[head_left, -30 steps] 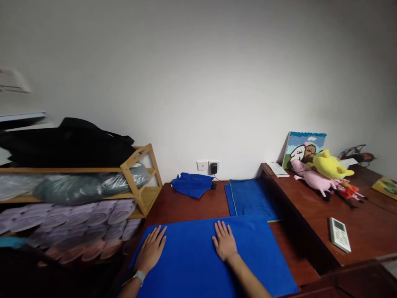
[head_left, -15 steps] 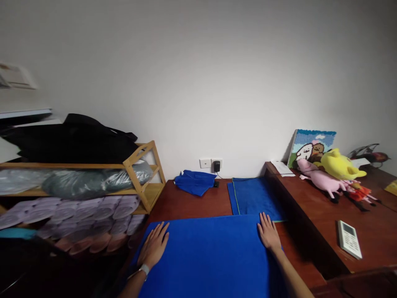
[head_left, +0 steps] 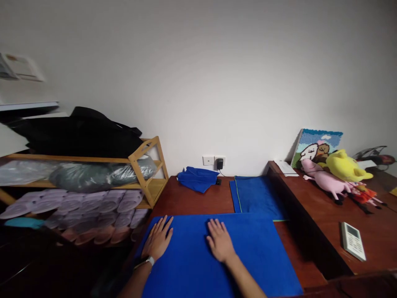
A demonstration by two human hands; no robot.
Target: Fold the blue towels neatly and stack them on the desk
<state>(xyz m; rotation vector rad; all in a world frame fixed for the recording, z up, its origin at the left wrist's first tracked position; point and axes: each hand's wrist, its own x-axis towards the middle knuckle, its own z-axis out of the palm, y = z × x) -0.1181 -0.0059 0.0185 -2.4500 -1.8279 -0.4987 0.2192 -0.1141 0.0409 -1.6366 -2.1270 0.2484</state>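
Observation:
A blue cloth [head_left: 192, 256] lies spread flat over the reddish-brown wooden table [head_left: 167, 198], running out of view at the bottom. My left hand [head_left: 157, 239], with a watch on its wrist, rests palm down near the cloth's left edge, fingers apart. Flat on the middle of the cloth is my right hand [head_left: 221, 242], its fingers spread too. Neither hand grips anything. Behind the cloth sit a crumpled blue cloth [head_left: 197, 179] and, to its right, a folded blue cloth [head_left: 257, 194] with a green edge.
On the left, a wooden rack [head_left: 148, 165] holds a black bag [head_left: 83, 134], plastic-wrapped bundles and rows of slippers [head_left: 93, 200]. A raised wooden surface at right carries a remote control [head_left: 352, 241], plush toys [head_left: 330, 180] and a picture [head_left: 319, 145]. A plug [head_left: 219, 163] is in the wall socket.
My right hand has moved left from the cloth's right edge to its middle. The left hand stays at the left edge. The view has shifted slightly.

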